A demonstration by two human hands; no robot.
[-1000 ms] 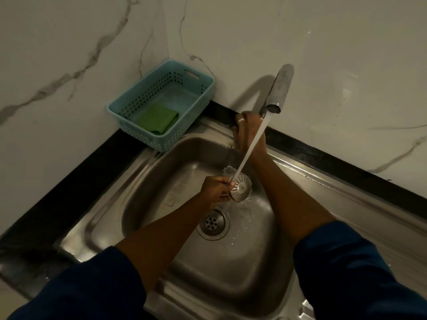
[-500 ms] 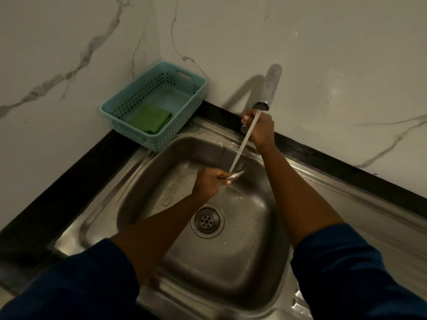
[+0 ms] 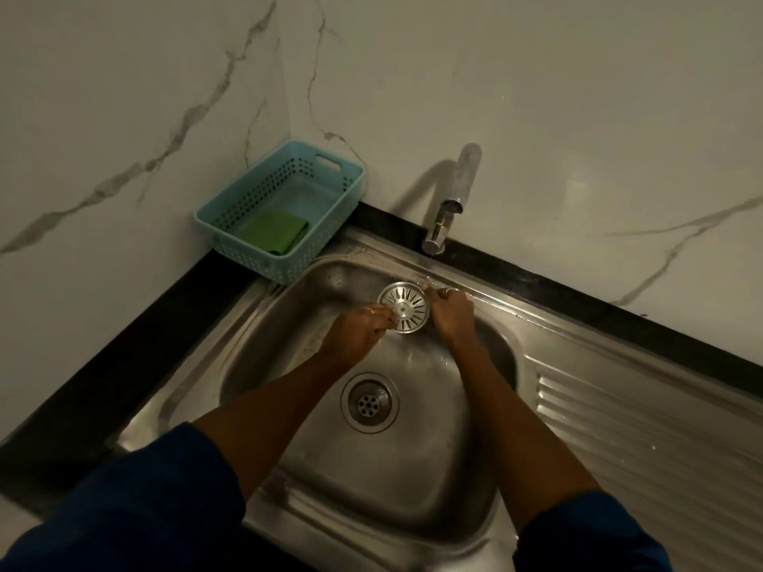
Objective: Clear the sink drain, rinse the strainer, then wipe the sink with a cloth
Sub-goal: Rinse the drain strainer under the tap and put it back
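Head view, nearest first: 2 dark blue sleeves frame the bottom edge, and both bare forearms reach forward over the steel sink [image 3: 413, 489]. On the basin floor between the forearms sits the open drain [image 3: 369, 402], a round ring with a small perforated centre, uncovered.

Farther in, over the back part of the basin, both hands meet on the strainer [image 3: 404, 307]. It is a round slotted metal disc with a centre knob, tilted so its face turns up toward the camera. The left hand [image 3: 357, 330] pinches its lower left edge, fingers closed on the rim. The right hand [image 3: 452, 311] is closed on the right edge, a ring visible on 1 finger. The strainer is held clear of the basin floor, just below the faucet [image 3: 452, 204].

A thin stream of water runs down from the faucet to the strainer's upper right rim. A ribbed drainboard [image 3: 640, 439] lies to the right.

Beyond, in the corner on the black counter strip, a light blue basket [image 3: 342, 196] holds a folded green cloth [image 3: 272, 233], well apart from the hands. White marble walls rise behind.
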